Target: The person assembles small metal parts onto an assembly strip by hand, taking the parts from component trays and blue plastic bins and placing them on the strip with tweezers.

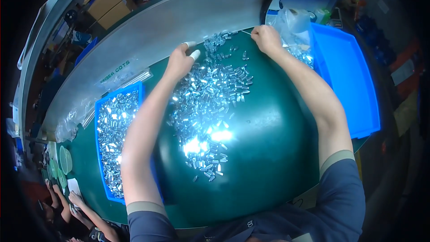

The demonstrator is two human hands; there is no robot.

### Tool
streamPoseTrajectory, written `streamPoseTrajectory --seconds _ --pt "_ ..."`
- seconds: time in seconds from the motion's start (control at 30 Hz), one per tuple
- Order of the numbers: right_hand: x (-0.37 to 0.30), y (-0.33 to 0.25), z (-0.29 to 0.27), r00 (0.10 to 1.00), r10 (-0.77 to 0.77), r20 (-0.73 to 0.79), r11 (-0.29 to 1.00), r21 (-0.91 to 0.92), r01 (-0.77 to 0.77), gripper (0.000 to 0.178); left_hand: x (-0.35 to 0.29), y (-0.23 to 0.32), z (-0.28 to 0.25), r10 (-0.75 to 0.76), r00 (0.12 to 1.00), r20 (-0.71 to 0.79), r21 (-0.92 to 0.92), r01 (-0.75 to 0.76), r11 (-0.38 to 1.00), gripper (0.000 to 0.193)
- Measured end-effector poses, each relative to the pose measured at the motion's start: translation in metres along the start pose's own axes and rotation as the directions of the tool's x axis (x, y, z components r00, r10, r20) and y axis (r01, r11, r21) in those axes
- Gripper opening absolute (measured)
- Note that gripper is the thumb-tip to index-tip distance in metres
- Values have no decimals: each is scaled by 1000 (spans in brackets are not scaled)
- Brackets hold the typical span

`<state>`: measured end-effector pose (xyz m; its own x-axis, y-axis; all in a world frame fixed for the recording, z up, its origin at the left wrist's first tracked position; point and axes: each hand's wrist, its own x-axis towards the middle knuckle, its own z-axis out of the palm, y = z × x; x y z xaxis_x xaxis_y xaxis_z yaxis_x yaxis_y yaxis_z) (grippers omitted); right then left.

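Pile (208, 85) of small metal pieces, spread out between two bare arms

Loose on the green table (268, 161), the pile runs in a long strip from a small cluster at its far end to a few stray pieces nearest the person. Spread thin like that, single pieces are probably easier to tell apart.

The left hand (180, 62) hangs at the pile's far left edge, its covered fingertips parted and nothing visible between them; whether it touches the pieces I cannot tell. White finger covers (195, 55) likely guard the skin, or the shiny metal, from contact.

Just right of the pile's far end, the right hand (267, 40) pinches a thin white stick (245, 32) near one end. That grip leaves the length free, pointing toward the pile, and presumably gives more reach than bare fingertips.

Left of the pile, a filled blue tray (142, 92) holds many similar pieces, its raised walls seemingly there to stop spills. A wider blue tray (347, 80) stands well right of the pile, beyond the right forearm, perhaps kept aside for elbow room.
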<state>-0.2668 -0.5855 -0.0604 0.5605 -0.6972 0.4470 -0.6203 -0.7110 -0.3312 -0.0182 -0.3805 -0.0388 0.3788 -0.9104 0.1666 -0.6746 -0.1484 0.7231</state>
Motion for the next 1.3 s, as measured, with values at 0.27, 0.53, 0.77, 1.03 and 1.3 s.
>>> streamPoseTrajectory --seconds 0.27,0.53,0.77,1.03,1.3 --pt "13 17 29 992 -127 7 989 -77 127 15 27 -3 39 60 998 23 48 -61 997 46" --pt "18 10 24 982 -190 7 981 -31 190 17 38 2 42 112 994 9 35 -112 993 45" --pt "16 12 21 935 -325 140 943 116 311 16 35 13 46 -5 996 94 -189 23 982 43" --pt "19 8 31 980 -190 61 981 35 188 15 50 10 61 64 993 99 114 -75 991 46" --pt "15 -3 22 962 -267 48 962 72 264 14 49 17 58 -13 991 135 -92 26 995 48"
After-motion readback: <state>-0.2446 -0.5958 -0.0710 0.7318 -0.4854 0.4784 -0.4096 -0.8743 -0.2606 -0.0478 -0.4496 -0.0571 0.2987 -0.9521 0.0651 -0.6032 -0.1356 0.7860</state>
